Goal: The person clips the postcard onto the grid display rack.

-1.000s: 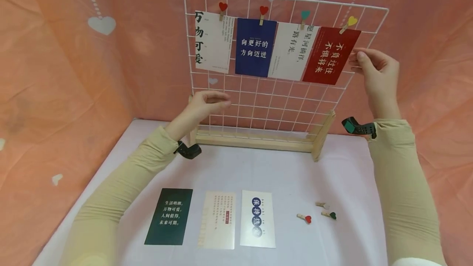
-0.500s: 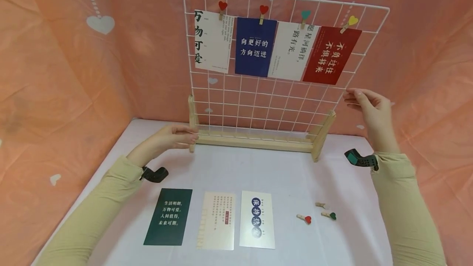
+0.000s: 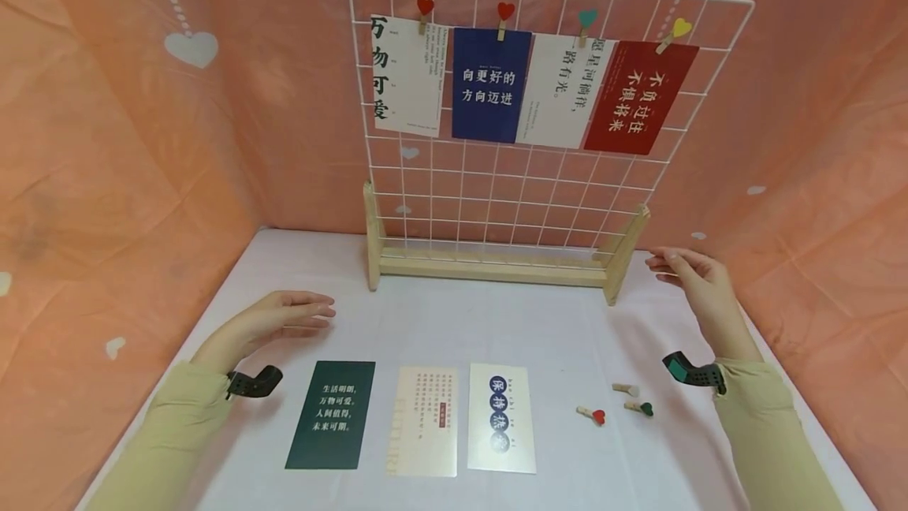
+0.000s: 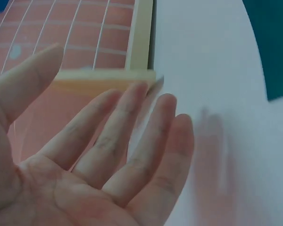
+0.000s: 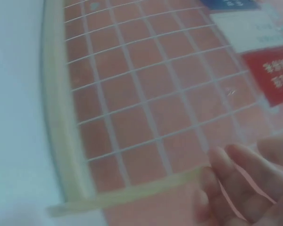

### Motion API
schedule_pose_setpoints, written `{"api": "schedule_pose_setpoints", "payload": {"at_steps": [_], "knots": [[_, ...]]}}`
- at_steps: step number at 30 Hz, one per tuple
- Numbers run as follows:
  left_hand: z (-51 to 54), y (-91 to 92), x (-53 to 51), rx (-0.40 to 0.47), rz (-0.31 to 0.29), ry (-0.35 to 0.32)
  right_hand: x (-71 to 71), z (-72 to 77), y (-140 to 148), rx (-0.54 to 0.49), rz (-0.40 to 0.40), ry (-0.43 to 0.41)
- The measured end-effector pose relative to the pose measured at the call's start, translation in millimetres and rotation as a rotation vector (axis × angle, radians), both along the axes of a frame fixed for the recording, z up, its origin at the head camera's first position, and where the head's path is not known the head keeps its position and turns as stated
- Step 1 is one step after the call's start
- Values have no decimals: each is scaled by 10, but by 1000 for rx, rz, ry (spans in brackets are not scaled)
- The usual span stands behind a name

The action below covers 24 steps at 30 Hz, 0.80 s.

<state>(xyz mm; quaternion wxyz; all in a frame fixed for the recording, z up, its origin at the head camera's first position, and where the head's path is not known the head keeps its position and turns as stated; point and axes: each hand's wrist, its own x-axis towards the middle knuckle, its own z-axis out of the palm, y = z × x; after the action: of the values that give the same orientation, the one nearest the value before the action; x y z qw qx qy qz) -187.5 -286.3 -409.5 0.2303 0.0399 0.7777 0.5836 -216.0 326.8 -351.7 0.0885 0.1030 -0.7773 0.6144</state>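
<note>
Over the table (image 3: 461, 330), L hand (image 3: 273, 318) is held palm-inward at L, fingers released, slightly spread; R hand (image 3: 691, 278) is held nr the pale wood base (image 3: 493, 270), fingers released, softly bent. On the white wire grid (image 3: 429, 218), 4 thin printed cards (image 3: 492, 85) are pinned by wooden heart-topped clips (image 3: 501, 34); 3 more of ea. are laid below. Vs 1 s ago, both hands are lowered, R withdrawn from red card (image 3: 641, 98).

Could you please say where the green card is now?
In the head view, the green card lies on the table at lower left, left of the cream card, below and right of the left hand.
</note>
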Motion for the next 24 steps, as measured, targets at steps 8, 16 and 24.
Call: {"api": "schedule_pose_setpoints", "payload": {"at_steps": [8,16,24], "knots": [[-99,-108,201,76,51,-84,187,-370,106,98,20,-108],[-147,-176,354,132,102,-103,427,-639,227,302,84,-231],[-256,-106,366,-9,27,-64,547,-781,338,336,159,-385]]}}
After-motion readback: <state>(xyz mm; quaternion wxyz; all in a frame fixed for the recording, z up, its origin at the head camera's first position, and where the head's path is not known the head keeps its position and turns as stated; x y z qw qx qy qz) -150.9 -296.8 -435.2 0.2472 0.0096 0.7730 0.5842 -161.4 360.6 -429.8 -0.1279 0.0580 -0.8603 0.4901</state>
